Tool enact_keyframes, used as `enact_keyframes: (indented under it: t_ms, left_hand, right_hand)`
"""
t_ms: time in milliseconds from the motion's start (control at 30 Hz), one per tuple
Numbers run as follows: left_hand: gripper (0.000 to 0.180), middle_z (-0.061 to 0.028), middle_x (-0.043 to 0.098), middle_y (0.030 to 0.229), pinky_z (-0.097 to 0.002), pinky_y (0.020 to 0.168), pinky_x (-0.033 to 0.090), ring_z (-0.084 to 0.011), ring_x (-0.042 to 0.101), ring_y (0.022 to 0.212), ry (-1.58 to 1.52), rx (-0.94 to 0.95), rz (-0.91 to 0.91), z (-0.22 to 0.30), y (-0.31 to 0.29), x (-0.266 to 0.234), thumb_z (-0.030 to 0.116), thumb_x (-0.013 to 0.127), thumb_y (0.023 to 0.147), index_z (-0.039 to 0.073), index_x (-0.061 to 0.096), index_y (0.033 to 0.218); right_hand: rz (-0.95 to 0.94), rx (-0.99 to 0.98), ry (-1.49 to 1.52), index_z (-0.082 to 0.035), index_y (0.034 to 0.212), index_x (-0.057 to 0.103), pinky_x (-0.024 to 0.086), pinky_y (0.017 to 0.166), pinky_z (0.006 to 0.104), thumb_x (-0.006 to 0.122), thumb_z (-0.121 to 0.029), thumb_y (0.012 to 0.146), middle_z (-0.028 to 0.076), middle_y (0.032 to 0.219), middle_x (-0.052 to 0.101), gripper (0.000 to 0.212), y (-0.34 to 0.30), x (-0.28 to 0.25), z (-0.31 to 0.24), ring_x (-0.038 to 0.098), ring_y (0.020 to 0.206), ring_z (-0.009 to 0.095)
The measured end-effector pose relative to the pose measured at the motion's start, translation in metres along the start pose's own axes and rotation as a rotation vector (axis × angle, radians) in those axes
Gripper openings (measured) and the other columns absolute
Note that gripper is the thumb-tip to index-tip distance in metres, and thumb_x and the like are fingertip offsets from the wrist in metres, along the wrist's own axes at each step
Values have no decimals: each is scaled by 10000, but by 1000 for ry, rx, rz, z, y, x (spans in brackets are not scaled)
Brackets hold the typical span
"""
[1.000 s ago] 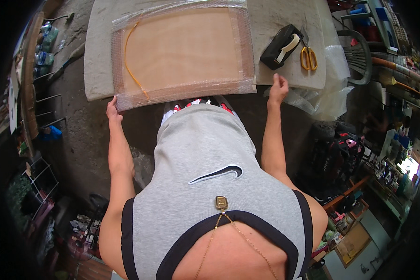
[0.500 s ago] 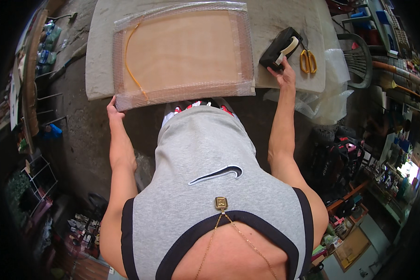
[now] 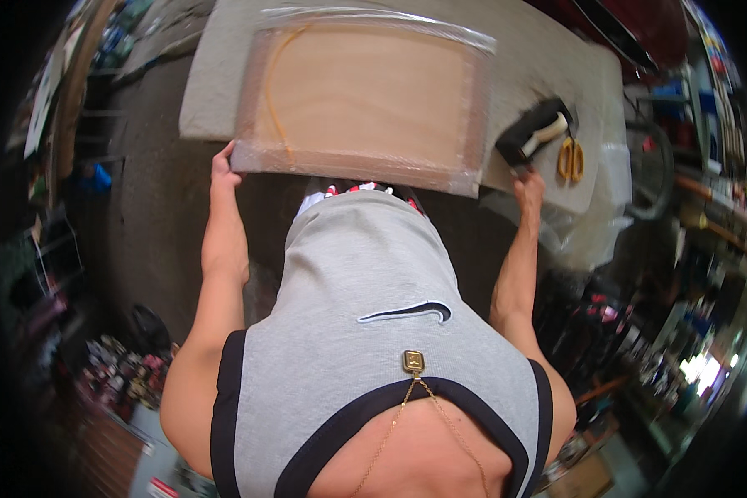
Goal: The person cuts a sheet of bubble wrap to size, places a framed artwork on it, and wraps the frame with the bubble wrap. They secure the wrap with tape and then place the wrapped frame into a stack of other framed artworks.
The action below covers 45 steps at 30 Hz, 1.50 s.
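Note:
A flat tan rectangular panel (image 3: 369, 95), wrapped in clear bubble wrap, lies on the pale tabletop and overhangs its near edge. Under the wrap, a yellow-orange cord curves down its left side. My left hand (image 3: 227, 166) grips the panel's near left corner. To the panel's right stands a black tape dispenser (image 3: 523, 137) with a pale roll in it. My right hand (image 3: 529, 187) is at the dispenser's near end, fingers drawn together and slightly blurred; what they pinch is hidden. Yellow-handled scissors (image 3: 570, 160) lie just right of the dispenser.
The pale table (image 3: 209, 100) spreads beneath these things. Loose clear plastic wrap (image 3: 610, 191) hangs off its right side. A green plastic chair (image 3: 660, 170) stands beyond that. Cluttered shelves and benches line both sides, and a dark red shape (image 3: 639, 33) rises at the far right.
The view has shifted, so table and panel sit further right and the panel looks turned slightly clockwise. My right hand has drawn back to the dispenser's near end, fingers closer together.

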<state>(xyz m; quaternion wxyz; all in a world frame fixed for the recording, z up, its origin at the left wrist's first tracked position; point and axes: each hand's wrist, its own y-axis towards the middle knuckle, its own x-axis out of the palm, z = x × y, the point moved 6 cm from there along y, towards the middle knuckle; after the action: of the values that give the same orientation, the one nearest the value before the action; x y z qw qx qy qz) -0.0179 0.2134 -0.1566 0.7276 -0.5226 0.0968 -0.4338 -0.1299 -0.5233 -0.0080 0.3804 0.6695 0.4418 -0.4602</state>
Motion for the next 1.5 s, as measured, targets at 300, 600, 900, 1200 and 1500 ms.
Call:
enact_keyframes:
  t_ms: [300, 600, 900, 1200, 1500]
  left_hand:
    - [211, -85, 685, 904, -414, 770, 537, -241, 664, 811, -144, -67, -90, -15, -14, 18, 238, 612, 838, 43, 658, 906]
    - [206, -62, 675, 905, -430, 777, 533, -212, 656, 798, -164, -127, -62, -22, -25, 25, 255, 632, 801, 83, 655, 913]
    - [260, -63, 655, 955, -415, 778, 534, -207, 647, 824, -240, -158, -162, -35, -7, 23, 229, 598, 786, 75, 612, 995]
    - [265, -17, 632, 955, -341, 762, 487, -167, 602, 861, -154, 17, -181, -30, -51, 21, 254, 501, 858, 131, 578, 1080]
    - [189, 17, 546, 777, -328, 564, 471, -104, 537, 704, 212, 315, -39, -8, -55, 20, 316, 537, 883, 144, 538, 963]
  right_hand:
    - [76, -69, 725, 4, 780, 662, 442, 761, 350, 691, -113, 779, 121, 863, 602, 120, -1, 26, -267, 564, 832, 257]
    - [-673, -994, 709, -109, 828, 703, 285, 1013, 539, 659, -178, 764, 71, 1063, 636, 104, -9, 175, -566, 496, 1165, 327]
    - [-644, -1070, 599, -171, 863, 727, 71, 1059, 639, 678, -299, 767, -28, 1076, 650, 167, -18, 215, -591, 411, 1278, 273]
    - [-532, -1151, 375, -204, 827, 736, 112, 1072, 594, 692, -298, 728, -47, 924, 657, 144, -18, 202, -608, 517, 1077, 207]
    - [-586, -1131, 168, -263, 792, 742, 144, 1078, 591, 670, -377, 697, 50, 1043, 515, 165, -10, 206, -623, 451, 1123, 247]
